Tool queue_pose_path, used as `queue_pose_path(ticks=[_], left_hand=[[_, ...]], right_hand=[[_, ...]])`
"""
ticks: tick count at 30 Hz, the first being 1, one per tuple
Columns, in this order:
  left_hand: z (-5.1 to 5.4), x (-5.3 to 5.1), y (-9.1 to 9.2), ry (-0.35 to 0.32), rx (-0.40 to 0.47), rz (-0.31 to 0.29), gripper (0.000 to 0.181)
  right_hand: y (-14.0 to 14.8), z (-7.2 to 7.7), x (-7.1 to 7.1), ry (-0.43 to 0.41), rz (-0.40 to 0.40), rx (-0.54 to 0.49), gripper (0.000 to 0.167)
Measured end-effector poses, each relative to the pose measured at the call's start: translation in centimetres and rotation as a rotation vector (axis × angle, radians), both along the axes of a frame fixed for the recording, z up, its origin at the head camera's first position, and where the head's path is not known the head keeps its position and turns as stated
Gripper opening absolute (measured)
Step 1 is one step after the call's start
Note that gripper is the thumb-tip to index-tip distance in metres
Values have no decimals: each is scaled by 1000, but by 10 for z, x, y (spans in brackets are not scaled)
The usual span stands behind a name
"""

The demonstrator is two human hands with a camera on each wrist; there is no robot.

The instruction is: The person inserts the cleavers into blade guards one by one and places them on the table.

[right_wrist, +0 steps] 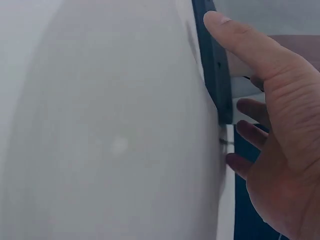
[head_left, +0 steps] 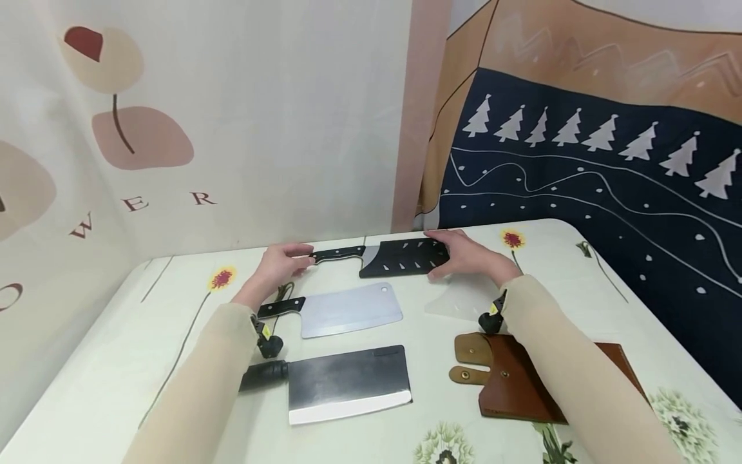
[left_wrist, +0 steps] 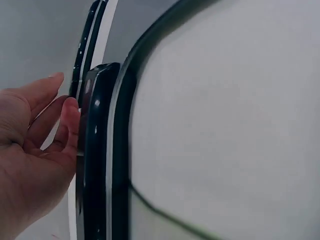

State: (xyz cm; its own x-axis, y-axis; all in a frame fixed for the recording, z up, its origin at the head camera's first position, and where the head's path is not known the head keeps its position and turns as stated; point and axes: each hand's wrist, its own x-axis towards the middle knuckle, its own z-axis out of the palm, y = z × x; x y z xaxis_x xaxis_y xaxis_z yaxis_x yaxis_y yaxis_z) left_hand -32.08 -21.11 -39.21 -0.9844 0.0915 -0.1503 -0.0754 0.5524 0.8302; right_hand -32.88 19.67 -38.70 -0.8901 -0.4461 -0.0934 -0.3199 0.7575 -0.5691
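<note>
One sheathed cleaver point(head_left: 370, 256) lies twelve o'clock of a bare cleaver point(head_left: 350, 312) in the head view, left hand point(head_left: 281, 264) at its handle point(head_left: 339, 253), right hand point(head_left: 464, 254) around its sheath point(head_left: 402, 258); whether fingers point(left_wrist: 71, 114) grip, I cannot tell. Left wrist view: fingers by handle, nine o'clock. Right wrist view: thumb point(right_wrist: 245, 40) over sheath, one o'clock.

Dark red letters point(head_left: 135, 204) O, W, E and R cross the white backdrop point(head_left: 290, 129) around the bench's point(head_left: 145, 316) far left corner, while the nearest cleaver's point(head_left: 348, 383) blade mark is too small to read.
</note>
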Motion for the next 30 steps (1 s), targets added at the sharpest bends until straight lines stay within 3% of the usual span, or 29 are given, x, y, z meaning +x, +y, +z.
queue_pose_path(ticks=[10,16,22,30], left_hand=[[17,24,-13,39,32,-102,49],[28,45,-15,89,3,-174,45],[30,65,-29,121,-46,-265,47],[26,85,-64,245,-164,-207,48]], right_hand=[[33,4,29,21,-25,-12,99],[53,8,44,51,21,1,97],[75,13,70,49,30,29,97],[94,7,96,58,7,50,98]])
